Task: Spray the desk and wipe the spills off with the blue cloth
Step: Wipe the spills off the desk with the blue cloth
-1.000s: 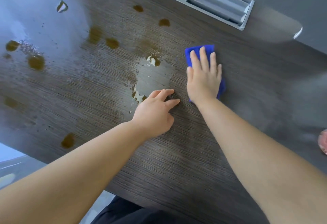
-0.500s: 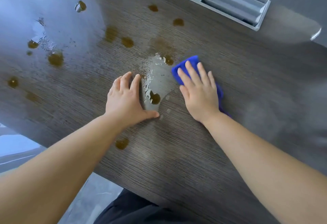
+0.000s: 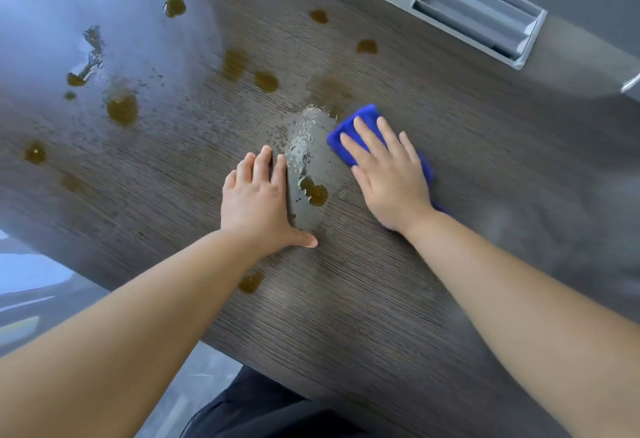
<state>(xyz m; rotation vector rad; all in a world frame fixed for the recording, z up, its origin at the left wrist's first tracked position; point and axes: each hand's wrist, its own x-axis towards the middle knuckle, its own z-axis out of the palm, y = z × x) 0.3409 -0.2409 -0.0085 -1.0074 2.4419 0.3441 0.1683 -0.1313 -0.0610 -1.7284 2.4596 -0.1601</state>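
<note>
My right hand (image 3: 389, 174) lies flat on the folded blue cloth (image 3: 360, 119), pressing it onto the dark wood desk (image 3: 346, 316). The cloth's left edge touches a wet sprayed puddle (image 3: 308, 147) that holds a brown spill (image 3: 313, 191). Just left of that puddle my left hand (image 3: 258, 198) rests palm down on the desk, fingers spread and holding nothing. Several more brown spills dot the desk to the left and behind, such as the big brown spill (image 3: 122, 108) and the round brown spill (image 3: 266, 81). One brown spot (image 3: 251, 281) lies beside my left forearm. No spray bottle is in view.
A grey recessed cable tray (image 3: 450, 5) is set into the desk at the back right. The desk's near edge runs diagonally from the left to bottom centre, with floor (image 3: 31, 285) below it. Glare covers the desk's far left part.
My left hand moved from beside the right hand to the left of the puddle and flattened. My right hand slid the cloth left to the puddle's edge, then held still.
</note>
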